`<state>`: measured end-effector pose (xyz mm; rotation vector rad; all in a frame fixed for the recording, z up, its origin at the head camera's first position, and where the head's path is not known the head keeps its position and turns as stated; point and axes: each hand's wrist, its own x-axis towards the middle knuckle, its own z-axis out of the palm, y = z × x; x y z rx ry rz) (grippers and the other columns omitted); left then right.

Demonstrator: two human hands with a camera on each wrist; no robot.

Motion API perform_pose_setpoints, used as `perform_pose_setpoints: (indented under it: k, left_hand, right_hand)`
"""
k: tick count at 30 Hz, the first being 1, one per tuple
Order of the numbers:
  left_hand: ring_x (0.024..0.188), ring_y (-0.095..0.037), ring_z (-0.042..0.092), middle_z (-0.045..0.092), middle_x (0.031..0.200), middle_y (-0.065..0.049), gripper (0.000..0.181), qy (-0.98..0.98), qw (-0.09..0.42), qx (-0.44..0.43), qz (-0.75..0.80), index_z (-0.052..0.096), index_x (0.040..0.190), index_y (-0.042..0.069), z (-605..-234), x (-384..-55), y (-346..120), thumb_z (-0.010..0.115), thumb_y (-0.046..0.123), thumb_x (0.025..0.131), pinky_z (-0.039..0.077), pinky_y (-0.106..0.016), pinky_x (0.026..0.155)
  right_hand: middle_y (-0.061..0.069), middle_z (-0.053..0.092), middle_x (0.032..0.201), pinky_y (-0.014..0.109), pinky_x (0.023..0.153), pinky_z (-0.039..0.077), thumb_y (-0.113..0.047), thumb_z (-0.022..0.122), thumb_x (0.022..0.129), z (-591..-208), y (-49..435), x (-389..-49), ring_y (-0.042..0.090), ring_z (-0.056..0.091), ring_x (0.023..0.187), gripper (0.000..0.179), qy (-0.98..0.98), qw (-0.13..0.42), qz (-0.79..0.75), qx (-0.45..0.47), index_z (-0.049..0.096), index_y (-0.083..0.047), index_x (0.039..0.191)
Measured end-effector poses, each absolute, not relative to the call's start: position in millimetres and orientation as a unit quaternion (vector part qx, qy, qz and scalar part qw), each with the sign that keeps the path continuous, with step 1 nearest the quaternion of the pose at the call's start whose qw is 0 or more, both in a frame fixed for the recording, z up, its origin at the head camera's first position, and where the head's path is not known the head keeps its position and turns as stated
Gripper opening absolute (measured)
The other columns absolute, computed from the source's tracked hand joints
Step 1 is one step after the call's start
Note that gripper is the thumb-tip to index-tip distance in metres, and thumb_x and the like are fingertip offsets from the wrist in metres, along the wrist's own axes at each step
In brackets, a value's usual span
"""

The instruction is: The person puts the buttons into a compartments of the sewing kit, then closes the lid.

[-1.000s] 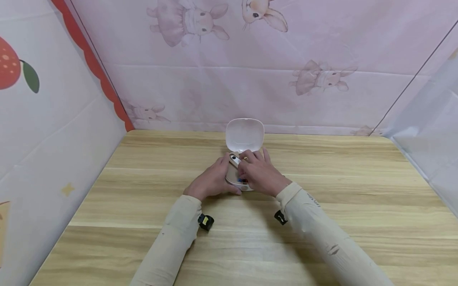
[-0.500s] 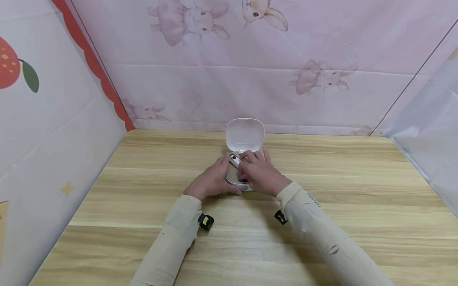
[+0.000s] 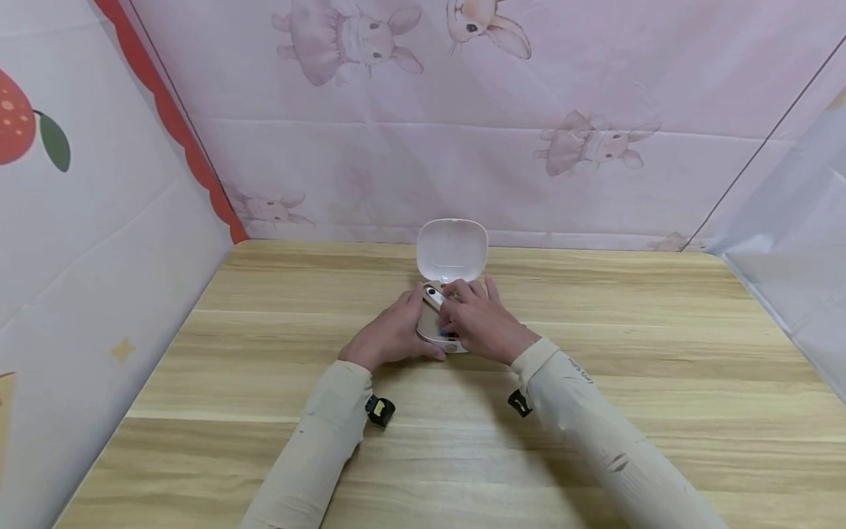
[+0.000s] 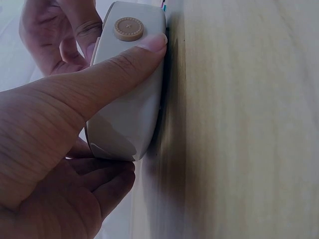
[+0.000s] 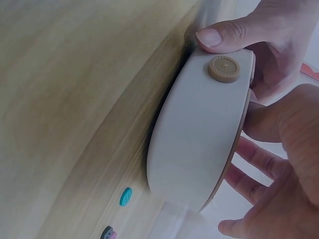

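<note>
From my station, I find the left hand (image 3: 391, 332) gripping the white case (image 5: 197, 134) at its left, but cannot tell whether the right hand (image 3: 484, 320), over its right, holds anything.

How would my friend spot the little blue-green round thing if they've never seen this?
Start at the wooden table and find the white box with the round brown knob. In the right wrist view, look on the table beside the box's lower end. It's the small teal disc, nearer the box than the dark disc and the pink disc.
</note>
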<state>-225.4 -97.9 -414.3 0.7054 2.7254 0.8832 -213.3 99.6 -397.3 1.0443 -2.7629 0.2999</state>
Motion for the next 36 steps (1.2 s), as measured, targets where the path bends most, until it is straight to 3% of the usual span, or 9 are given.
perform_pose_setpoints:
  k: [5, 15, 26, 36]
  left_hand:
    - [0.139, -0.028, 0.039, 0.029, 0.159, -0.021, 0.127, 0.919, 0.100, 0.234, 0.300, 0.003, 0.161, -0.002, -413, -225, -97, 0.090, 0.038, 0.077, 0.034, -0.041, 0.115]
    - [0.139, -0.027, 0.039, 0.028, 0.160, -0.020, 0.127, 0.919, 0.105, 0.226, 0.305, 0.002, 0.161, 0.000, -412, -224, -97, 0.090, 0.037, 0.078, 0.033, -0.042, 0.115]
    - [0.147, -0.027, 0.029, 0.021, 0.164, -0.021, 0.130, 0.918, 0.118, 0.214, 0.313, -0.001, 0.162, 0.001, -411, -224, -97, 0.090, 0.040, 0.077, 0.026, -0.041, 0.120]
    - [0.148, -0.027, 0.027, 0.020, 0.164, -0.019, 0.130, 0.920, 0.116, 0.212, 0.309, -0.001, 0.162, 0.003, -411, -223, -96, 0.090, 0.040, 0.076, 0.026, -0.042, 0.119]
  right_hand:
    - [0.012, 0.057, 0.129, 0.058, 0.099, 0.031, -0.006, 0.079, 0.087, -396, 103, -212, 0.034, 0.048, 0.118, 0.012, -0.925, 0.086, 0.121, 0.349, 0.073, -0.016, 0.091]
    - [0.011, 0.059, 0.124, 0.046, 0.091, 0.031, -0.012, 0.080, 0.087, -393, 113, -215, 0.030, 0.051, 0.115, 0.010, -0.920, 0.092, 0.152, 0.350, 0.070, -0.016, 0.087]
    - [0.016, 0.059, 0.127, 0.050, 0.099, 0.031, -0.002, 0.079, 0.084, -388, 139, -218, 0.034, 0.051, 0.116, 0.015, -0.925, 0.093, 0.178, 0.323, 0.070, -0.013, 0.088]
    - [0.021, 0.058, 0.130, 0.057, 0.102, 0.031, -0.005, 0.077, 0.088, -388, 161, -218, 0.040, 0.051, 0.118, 0.010, -0.936, 0.097, 0.171, 0.292, 0.069, -0.012, 0.088]
